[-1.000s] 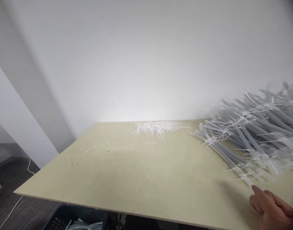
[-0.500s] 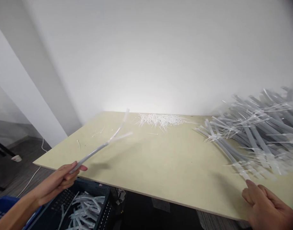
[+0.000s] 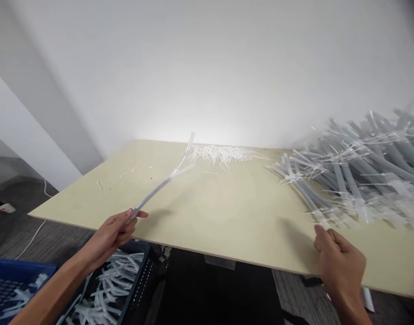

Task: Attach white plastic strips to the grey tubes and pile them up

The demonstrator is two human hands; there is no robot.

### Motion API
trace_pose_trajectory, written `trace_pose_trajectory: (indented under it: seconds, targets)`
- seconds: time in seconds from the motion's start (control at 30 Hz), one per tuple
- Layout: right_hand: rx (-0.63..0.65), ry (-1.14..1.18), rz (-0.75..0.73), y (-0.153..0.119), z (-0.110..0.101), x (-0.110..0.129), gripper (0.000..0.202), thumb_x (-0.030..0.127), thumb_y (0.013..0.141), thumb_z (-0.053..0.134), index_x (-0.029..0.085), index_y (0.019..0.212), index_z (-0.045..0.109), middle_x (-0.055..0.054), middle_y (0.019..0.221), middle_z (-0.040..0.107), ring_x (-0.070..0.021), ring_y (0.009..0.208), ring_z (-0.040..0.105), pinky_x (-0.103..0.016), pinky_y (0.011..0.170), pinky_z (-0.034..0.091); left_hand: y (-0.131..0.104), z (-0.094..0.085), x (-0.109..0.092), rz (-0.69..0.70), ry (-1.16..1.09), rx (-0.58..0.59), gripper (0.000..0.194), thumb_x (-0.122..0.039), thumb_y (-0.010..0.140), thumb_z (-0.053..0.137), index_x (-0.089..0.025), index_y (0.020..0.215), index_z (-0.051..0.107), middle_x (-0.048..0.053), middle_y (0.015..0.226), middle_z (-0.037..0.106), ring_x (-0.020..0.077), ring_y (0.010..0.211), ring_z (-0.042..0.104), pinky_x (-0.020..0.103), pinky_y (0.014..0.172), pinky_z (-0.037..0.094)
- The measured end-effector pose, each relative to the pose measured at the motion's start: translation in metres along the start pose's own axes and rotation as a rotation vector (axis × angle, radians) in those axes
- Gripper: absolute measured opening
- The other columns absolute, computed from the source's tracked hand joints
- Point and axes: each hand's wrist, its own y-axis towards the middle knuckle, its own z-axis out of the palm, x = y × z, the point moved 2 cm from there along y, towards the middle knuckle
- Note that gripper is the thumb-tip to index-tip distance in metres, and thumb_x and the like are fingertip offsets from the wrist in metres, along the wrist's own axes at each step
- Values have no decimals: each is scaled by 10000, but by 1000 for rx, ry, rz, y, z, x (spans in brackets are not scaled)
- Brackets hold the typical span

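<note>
Holding in the left hand (image 3: 120,228), left of centre in the lower half of the frame: one forked tube (image 3: 155,187), clear, gripped near its single end between thumb and fingers. Slanting towards the upper right and splitting into two branches; overlapping, with the longer branch, the left edge of a heap of white cable ties (image 3: 225,155); hanging above the pale yellow table (image 3: 213,216) and casting a shadow there.

Showing at lower right the right hand (image 3: 340,255), with fingers curled in and thumb forward; meeting, in the picture, the near end of a tube bundle (image 3: 304,192); being unable to tell whether grasping it or merely passing in front.

Listing at the right edge, middle height: a pile of tubes (image 3: 383,153), many bound with ties, partly blurred. Listing at the upper middle, along the wall (image 3: 220,81): the same heap of ties, with a few loose ones lying at the left of the table.

Listing at lower left, below the table: a dark crate (image 3: 139,280) holding many clear forked pieces (image 3: 108,289); beside it, a blue crate (image 3: 27,266) holding similar pieces.
</note>
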Motion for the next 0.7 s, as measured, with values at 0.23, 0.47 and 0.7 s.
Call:
trace_pose_trajectory:
  seconds: [0.23, 0.47, 0.7]
  targets:
    - [318, -81, -235, 6, 46, 38, 375, 441, 831, 434, 198, 584, 291, 48, 531, 274, -96, 516, 313, -227, 513, 268, 27, 66, -4, 296, 464, 3, 503, -444, 852, 406, -195, 1289, 416, 7, 732, 483, 120, 602, 431, 243, 554, 360]
    - [378, -82, -270, 3, 60, 43, 379, 450, 831, 427, 200, 587, 282, 50, 532, 256, -94, 514, 284, -221, 500, 260, 55, 78, 12, 541, 881, -182, 455, -341, 864, 319, -154, 1260, 444, 105, 1072, 587, 233, 986, 524, 351, 896, 375]
    - [407, -77, -232, 3, 57, 43, 392, 463, 828, 430, 198, 580, 284, 46, 539, 263, -94, 524, 303, -219, 500, 258, -45, -54, 107, 150, 770, -827, 332, -318, 761, 452, -127, 1032, 467, 79, 831, 537, 246, 732, 532, 333, 642, 394]
